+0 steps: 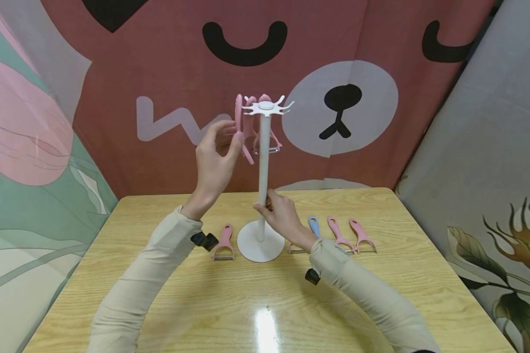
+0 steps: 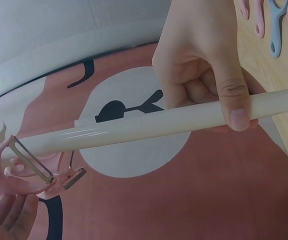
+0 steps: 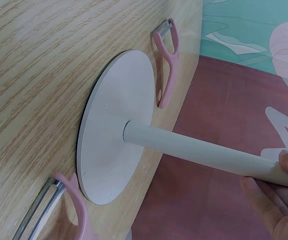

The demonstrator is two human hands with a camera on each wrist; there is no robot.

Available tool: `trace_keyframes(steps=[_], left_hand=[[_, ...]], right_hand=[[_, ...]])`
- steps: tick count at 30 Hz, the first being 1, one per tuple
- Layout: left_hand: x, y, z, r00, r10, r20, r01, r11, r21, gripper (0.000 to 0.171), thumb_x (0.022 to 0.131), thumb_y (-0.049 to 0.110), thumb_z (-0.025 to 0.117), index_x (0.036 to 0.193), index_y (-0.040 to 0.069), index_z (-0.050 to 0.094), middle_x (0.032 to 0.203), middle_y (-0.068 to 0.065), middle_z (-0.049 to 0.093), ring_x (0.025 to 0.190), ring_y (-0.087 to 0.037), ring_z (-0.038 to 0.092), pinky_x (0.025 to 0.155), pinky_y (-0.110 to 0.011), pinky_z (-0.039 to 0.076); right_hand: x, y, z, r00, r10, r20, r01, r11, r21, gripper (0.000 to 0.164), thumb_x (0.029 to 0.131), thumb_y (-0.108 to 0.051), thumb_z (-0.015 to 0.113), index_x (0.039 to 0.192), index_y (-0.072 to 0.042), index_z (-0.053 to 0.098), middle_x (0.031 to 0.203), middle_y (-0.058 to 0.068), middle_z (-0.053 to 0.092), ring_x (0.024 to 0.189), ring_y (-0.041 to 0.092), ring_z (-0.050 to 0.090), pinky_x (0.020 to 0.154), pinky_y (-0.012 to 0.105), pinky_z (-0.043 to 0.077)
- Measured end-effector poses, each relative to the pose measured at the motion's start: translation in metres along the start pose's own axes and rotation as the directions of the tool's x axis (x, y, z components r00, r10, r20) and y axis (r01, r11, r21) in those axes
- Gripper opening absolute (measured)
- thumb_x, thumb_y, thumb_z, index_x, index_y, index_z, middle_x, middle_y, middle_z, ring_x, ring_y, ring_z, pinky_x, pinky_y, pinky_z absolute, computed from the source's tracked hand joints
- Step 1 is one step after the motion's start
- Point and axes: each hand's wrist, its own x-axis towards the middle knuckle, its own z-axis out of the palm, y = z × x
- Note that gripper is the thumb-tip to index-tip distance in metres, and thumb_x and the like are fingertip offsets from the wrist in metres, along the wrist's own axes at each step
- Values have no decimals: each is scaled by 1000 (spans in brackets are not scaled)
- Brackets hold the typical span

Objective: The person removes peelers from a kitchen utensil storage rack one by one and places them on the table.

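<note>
A white stand with a ring of hooks at its top stands upright on a round base. My left hand pinches a pink peeler at the left side of the hooks; whether its handle hole is on a hook cannot be told. Behind it, more pink peelers hang from the rack, partly hidden by the pole. Lower down, my right hand grips the pole between thumb and fingers, seen closely in the left wrist view.
One pink peeler lies left of the base on the wooden table. To the right lie a blue peeler and several pink peelers, some partly covered by my right arm. A printed curtain hangs behind the table.
</note>
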Motion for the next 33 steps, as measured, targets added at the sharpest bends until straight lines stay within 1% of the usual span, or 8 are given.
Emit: trace_keyframes(steps=[3,7,10,18,22,25,29,33], left_hand=[[-1,4,0,1000,12,-4,-12,1000,12,30,96,1,62,124,-10,57,111,-25,65,98,-33,66,83,-45,55],[-3,22,-2,1000,20,-1,-20,1000,18,29,95,-4,60,122,-14,55,110,-30,63,98,-38,65,83,-50,54],[-3,33,-3,1000,13,-2,-13,1000,20,28,95,-6,59,120,-16,55,109,-31,63,97,-39,65,84,-48,54],[-4,36,-4,999,32,-18,-32,999,19,26,94,-8,59,118,-17,55,107,-30,63,95,-39,65,83,-44,55],[-6,34,-5,998,51,-26,-50,999,21,25,94,-9,59,117,-17,55,106,-31,64,93,-38,65,81,-38,55],[-7,22,-6,997,69,-38,-68,998,19,26,94,-7,60,118,-16,56,106,-30,64,92,-37,65,79,-33,54],[-9,0,-9,996,74,-51,-73,997,9,26,95,-2,61,119,-11,57,106,-24,65,93,-30,66,79,-29,53],[-9,-9,-10,994,96,-42,-96,995,4,26,97,4,62,120,-8,58,107,-17,66,95,-25,66,81,-30,54]], right_hand=[[0,0,0,1000,2,4,-2,1000,5,21,92,-16,72,98,0,60,80,9,68,68,17,69,56,27,55],[-1,-1,-1,1000,1,6,-1,1000,5,21,92,-16,72,98,0,60,79,9,68,67,17,68,56,27,55],[-1,-1,-1,1000,0,1,0,1000,2,21,92,-17,72,97,0,60,78,8,68,66,16,68,55,27,54],[0,-1,-1,1000,6,8,-6,1000,1,22,93,-17,72,99,0,60,79,8,68,67,16,68,56,26,55],[1,-1,-1,1000,19,12,-19,1000,1,21,93,-17,71,99,0,60,80,9,68,68,17,68,56,27,55],[1,-1,-1,1000,19,10,-19,1000,10,21,93,-16,71,98,0,60,80,9,68,68,19,69,56,28,55],[1,-2,-1,1000,16,8,-16,1000,20,20,92,-14,72,98,1,60,80,11,69,68,20,69,56,29,56],[1,-2,0,1000,15,3,-15,1000,7,21,91,-14,73,98,0,60,81,10,69,68,19,69,56,28,55]])
